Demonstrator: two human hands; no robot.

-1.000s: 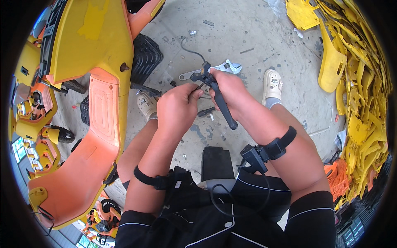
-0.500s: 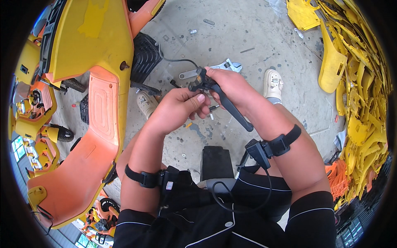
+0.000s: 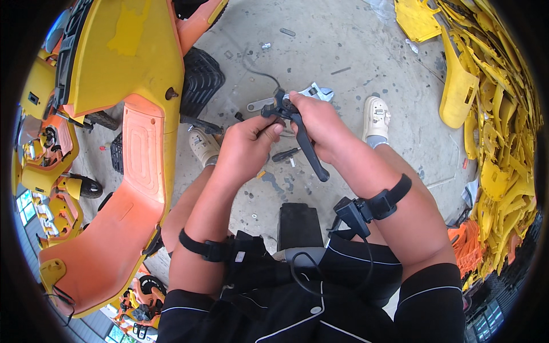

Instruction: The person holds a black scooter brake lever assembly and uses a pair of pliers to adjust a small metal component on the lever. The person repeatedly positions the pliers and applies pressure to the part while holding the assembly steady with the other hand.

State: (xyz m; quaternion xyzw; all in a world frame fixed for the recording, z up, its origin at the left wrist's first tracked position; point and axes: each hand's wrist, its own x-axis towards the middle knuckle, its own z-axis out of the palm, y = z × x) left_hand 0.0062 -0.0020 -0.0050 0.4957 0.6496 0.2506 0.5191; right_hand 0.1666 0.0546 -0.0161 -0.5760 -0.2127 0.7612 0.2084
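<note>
The right hand (image 3: 316, 121) is gripping the black lever (image 3: 309, 153), probably light, rigid and best held by its bracket (image 3: 281, 106), left of the right shoe (image 3: 377, 118), while the left hand (image 3: 245, 146) is pinching narrowly alongside, any grip hidden.

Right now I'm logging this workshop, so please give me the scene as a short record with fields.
right hand: grips a curved black lever
left hand: thumb and fingers at the lever's clamp end; anything pinched is hidden
cable: thin dark cable leaving the clamp end
floor: grey concrete, silver adjustable wrench beyond the hands
left side: yellow-and-orange vehicle body
right side: heap of yellow plastic panels
</note>
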